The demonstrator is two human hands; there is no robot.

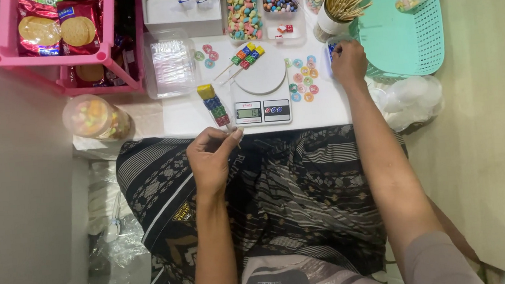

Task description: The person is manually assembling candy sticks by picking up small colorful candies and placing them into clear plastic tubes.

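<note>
My left hand (211, 157) grips the stick of a candy skewer (213, 105) with several coloured cube sweets, yellow on top, held over the table's front edge. My right hand (348, 62) reaches to the far right of the white table (184, 117), its fingers resting on a small blue sweet box next to a cup of wooden skewers (340, 3). Two finished skewers (244, 57) lie on the round plate of a white kitchen scale (261, 87). Loose ring-shaped sweets (304, 78) lie scattered right of the scale.
Trays of mixed coloured sweets (243, 9) stand at the back. A teal plastic basket (402, 25) sits at the right, a pink rack with biscuit packs (60, 31) at the left. A clear plastic box (170, 67) and a round tub (94, 117) stand nearby. Clear lids (411, 96) pile at the right.
</note>
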